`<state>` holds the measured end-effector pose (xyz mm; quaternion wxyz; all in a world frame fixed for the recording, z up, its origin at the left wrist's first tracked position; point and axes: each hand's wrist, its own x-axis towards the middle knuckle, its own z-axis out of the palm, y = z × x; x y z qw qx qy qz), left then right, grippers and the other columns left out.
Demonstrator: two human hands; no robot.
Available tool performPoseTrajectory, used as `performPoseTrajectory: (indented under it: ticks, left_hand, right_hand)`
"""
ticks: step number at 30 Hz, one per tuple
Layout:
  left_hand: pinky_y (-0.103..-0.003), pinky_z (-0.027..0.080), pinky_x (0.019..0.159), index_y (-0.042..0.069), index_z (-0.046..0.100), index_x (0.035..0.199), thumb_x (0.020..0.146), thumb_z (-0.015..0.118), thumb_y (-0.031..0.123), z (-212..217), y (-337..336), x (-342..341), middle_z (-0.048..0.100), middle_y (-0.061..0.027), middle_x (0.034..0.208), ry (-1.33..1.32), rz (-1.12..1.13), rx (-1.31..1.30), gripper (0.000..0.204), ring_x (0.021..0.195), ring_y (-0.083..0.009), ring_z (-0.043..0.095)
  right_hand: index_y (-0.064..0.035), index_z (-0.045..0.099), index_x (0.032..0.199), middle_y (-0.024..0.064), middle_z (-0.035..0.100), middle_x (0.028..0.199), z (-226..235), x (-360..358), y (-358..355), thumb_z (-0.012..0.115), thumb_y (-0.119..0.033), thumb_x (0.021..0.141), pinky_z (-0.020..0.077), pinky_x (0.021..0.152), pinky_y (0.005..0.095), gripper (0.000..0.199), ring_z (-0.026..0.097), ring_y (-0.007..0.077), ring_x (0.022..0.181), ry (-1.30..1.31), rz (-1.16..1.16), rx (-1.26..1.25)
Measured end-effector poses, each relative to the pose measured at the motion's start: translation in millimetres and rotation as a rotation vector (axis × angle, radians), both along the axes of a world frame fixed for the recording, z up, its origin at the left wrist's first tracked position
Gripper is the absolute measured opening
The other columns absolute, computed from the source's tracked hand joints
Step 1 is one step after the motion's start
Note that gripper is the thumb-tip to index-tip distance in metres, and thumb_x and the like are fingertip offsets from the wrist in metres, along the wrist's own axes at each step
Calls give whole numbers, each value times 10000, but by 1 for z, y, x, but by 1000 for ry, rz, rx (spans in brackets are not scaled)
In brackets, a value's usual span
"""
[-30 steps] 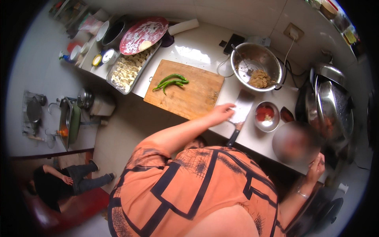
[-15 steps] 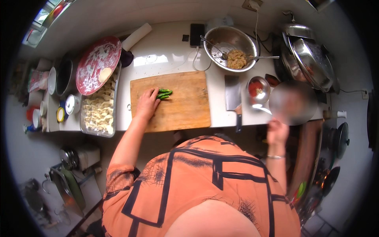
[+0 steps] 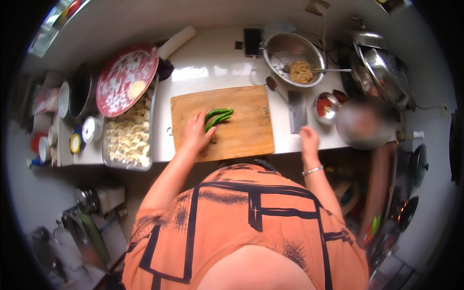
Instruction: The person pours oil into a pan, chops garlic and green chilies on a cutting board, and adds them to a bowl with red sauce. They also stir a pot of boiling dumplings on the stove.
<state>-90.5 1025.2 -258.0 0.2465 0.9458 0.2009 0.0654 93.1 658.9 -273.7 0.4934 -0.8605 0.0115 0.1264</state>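
Several long green chilies point(image 3: 220, 116) lie on a wooden cutting board point(image 3: 249, 140). My left hand point(image 3: 195, 134) is on the board with its fingers closed round their near-left ends. To the right of the board is a cleaver point(image 3: 297, 113) with a wide, slightly blurred blade. My right hand point(image 3: 310, 139) is closed at the blade's lower end, where it hides the handle. A dark-ended utensil like a spoon point(image 3: 272, 84) slants toward the blade's far-left corner.
A steel bowl point(image 3: 316, 50) of minced filling stands at the back. A small metal bowl point(image 3: 326, 107) holds red seasoning. At left are a tray of dumplings point(image 3: 126, 140), a floury red plate point(image 3: 124, 72) and a lidded white pot point(image 3: 91, 128). Pans point(image 3: 382, 72) crowd the far right.
My right hand has moved left from the blurred round area to the cleaver. The chilies have turned and show more of their length beyond my left hand. The whole view has shifted slightly.
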Motion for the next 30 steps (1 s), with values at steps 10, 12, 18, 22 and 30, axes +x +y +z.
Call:
performPoseTrajectory:
  ticks: [10,12,18,22,30]
  left_hand:
    - [-440,471,887,36,543,1153,757,746,233,-1,-6,-4,581,-176,1083,-3,45,-97,486,1035,-368,555]
    - [-437,469,884,30,543,1143,750,751,219,-1,-8,-8,577,-180,1072,-87,43,-96,483,1021,-372,557]
    - [-456,469,840,38,535,1055,751,741,204,-10,-7,-11,564,-174,1001,-124,82,-130,403,977,-373,551]
    - [-459,465,801,43,537,973,744,744,182,-17,-10,-10,571,-163,948,-164,120,-165,338,926,-373,553]
    - [-440,474,798,46,557,966,737,765,174,-24,-13,-9,581,-143,955,-160,181,-184,334,914,-349,572]
  right_hand:
    - [18,493,1055,157,607,781,10,7,-21,585,-50,768,524,622,371,309,627,306,692,102,154,-370]
    - [-38,460,921,63,537,668,29,-23,-39,540,14,772,432,394,261,176,531,139,474,449,34,101]
    - [-28,442,1124,49,533,737,82,-107,-28,584,-52,861,441,431,259,299,508,123,488,301,212,238]
    - [-7,473,1092,122,543,720,101,-98,51,524,-147,952,458,479,338,205,556,218,521,125,531,-90]
    - [0,413,1027,259,605,841,81,-91,176,470,-98,908,483,632,528,163,594,447,699,-328,990,-415]
